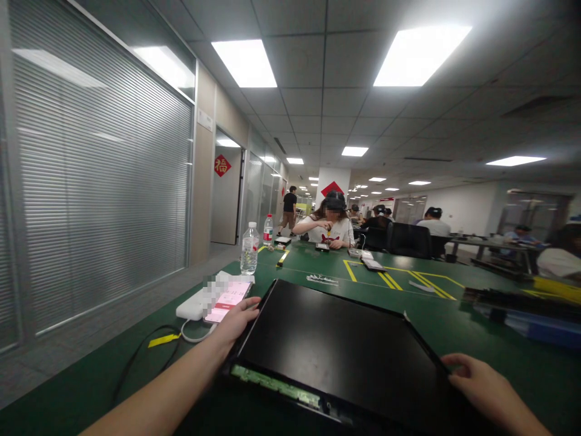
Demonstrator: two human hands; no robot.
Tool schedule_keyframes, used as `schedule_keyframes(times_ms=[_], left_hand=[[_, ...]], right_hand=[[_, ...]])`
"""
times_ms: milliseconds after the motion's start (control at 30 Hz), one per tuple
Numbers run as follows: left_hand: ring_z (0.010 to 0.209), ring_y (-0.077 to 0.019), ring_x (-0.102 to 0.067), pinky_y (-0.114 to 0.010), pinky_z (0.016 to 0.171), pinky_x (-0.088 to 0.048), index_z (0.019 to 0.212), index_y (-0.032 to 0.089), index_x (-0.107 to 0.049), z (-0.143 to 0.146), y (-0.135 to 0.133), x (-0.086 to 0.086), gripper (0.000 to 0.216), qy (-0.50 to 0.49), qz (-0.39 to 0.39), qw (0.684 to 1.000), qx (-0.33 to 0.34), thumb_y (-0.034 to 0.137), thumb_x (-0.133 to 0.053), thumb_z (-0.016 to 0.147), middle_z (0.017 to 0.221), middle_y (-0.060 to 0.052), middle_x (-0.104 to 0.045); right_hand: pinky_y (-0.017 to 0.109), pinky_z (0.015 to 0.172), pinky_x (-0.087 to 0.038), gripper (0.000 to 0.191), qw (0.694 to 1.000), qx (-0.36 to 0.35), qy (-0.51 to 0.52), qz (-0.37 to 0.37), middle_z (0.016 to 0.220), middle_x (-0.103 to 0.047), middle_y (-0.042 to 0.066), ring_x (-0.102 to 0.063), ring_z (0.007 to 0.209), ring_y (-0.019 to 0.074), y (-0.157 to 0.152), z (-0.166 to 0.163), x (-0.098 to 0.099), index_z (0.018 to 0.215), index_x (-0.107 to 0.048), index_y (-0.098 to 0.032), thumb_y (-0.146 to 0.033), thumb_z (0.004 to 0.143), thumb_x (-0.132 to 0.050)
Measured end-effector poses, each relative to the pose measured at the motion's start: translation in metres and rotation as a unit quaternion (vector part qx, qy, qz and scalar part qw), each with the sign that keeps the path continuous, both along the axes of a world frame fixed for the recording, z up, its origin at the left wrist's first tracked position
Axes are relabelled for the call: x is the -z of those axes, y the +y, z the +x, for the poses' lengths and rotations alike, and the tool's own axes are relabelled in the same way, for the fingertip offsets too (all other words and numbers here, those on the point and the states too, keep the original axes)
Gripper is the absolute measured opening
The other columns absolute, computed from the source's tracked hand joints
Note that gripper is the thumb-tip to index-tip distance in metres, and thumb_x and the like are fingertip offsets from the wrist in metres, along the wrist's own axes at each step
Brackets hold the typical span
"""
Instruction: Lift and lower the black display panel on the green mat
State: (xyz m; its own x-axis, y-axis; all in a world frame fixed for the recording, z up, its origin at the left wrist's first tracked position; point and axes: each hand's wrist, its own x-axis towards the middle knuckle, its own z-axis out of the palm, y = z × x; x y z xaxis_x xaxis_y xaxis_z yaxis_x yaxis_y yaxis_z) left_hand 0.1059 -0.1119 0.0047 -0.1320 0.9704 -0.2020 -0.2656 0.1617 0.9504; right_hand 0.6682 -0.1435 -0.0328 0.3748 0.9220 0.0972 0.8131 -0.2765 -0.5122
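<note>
A black LCD screen panel (336,342) fills the near middle of the green table, with a strip of green circuit board (276,384) bare along its near edge. At the panel's left edge, my left hand (238,318) grips it, thumb and fingers around the rim. My right hand (474,378) holds the opposite edge, its fingertips partly hidden by the panel. Just beyond my left hand lies a phone (227,301) with a lit pink screen, beside a white power bank (190,307) with a white cable.
A clear water bottle (249,249) and a red-capped bottle (268,230) stand at the far left. Across the green table (290,266) a person (329,224) handles small parts. Dark panels and a blue tray (540,327) lie to the right. A black strap (131,363) is at the left.
</note>
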Motion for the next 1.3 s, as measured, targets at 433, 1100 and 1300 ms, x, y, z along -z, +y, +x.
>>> schedule_keyframes(times_ms=[433,1100,1300], left_hand=[[0.053,-0.0213,-0.075,-0.030,0.056,-0.063,0.150,0.010,-0.057,0.007,-0.007,-0.006,0.073,-0.018,-0.030,0.999,0.034,0.000,-0.078,0.080,0.065,0.000,-0.079],[0.076,-0.0240,-0.083,-0.030,0.073,-0.063,0.094,0.017,-0.086,0.004,-0.011,0.002,0.044,0.015,0.048,0.994,0.094,0.036,-0.106,0.060,0.084,-0.008,-0.089],[0.082,-0.0263,-0.083,-0.032,0.077,-0.062,0.096,0.017,-0.086,0.005,-0.013,-0.004,0.036,0.032,0.053,0.994,0.094,0.033,-0.097,0.065,0.088,-0.009,-0.089]], right_hand=[[0.040,0.074,-0.058,0.037,1.000,-0.001,0.002,0.003,0.083,-0.085,0.006,-0.082,0.084,0.0328,0.003,0.007,0.003,0.096,-0.085,-0.028,-0.029,0.063,-0.067],[0.040,0.073,-0.058,0.039,1.000,-0.005,0.001,0.015,0.082,-0.086,0.004,-0.082,0.082,0.0319,-0.001,0.000,-0.001,0.097,-0.086,-0.028,-0.029,0.063,-0.065],[0.043,0.077,-0.057,0.040,1.000,0.002,0.021,0.010,0.082,-0.086,0.005,-0.082,0.084,0.0339,0.000,-0.001,0.001,0.096,-0.084,-0.028,-0.033,0.063,-0.063]])
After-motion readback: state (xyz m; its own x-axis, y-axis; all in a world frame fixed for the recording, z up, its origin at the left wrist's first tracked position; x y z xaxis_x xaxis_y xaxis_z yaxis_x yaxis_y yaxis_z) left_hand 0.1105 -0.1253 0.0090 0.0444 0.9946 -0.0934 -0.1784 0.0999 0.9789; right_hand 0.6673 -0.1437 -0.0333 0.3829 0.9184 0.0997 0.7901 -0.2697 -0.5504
